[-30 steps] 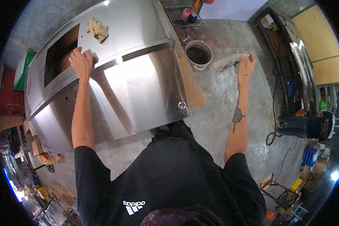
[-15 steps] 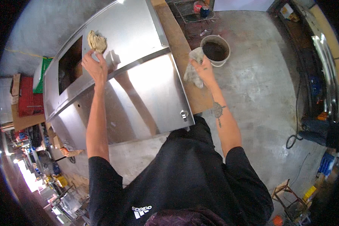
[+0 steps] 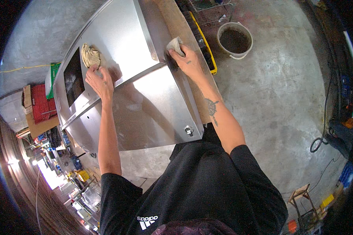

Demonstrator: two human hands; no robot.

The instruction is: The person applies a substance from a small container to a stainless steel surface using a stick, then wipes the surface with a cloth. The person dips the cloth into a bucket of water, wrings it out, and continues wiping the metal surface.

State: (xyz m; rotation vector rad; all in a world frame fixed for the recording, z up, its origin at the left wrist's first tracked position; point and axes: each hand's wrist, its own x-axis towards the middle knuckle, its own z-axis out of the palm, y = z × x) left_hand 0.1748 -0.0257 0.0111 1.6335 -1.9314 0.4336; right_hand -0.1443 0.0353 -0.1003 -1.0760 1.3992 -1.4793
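My right hand (image 3: 186,60) grips a grey cloth (image 3: 175,46) bunched in its fingers, at the right side of a large box-like sheet-metal piece (image 3: 145,102). On the metal's upper face, my left hand (image 3: 99,83) has bent fingers, with thumb and forefinger apart and no object visible between them. Just beyond its fingertips lies a crumpled yellowish cloth (image 3: 91,56). To the left of that cloth is a dark rectangular cutout (image 3: 75,82). A small metal latch (image 3: 189,130) sits at the near right corner of the front panel.
Brown board (image 3: 200,96) lies under the metal piece. A bucket (image 3: 235,39) with dark contents stands on the floor to the right, past a yellow-edged black bin (image 3: 206,47). A hose (image 3: 317,145) lies far right; a wooden stool (image 3: 301,196) stands lower right.
My right hand has carried the grey cloth from beside the bucket leftward to the metal's side. The view has shifted, bringing the yellow-edged bin into sight. My left hand remains by the yellowish cloth.
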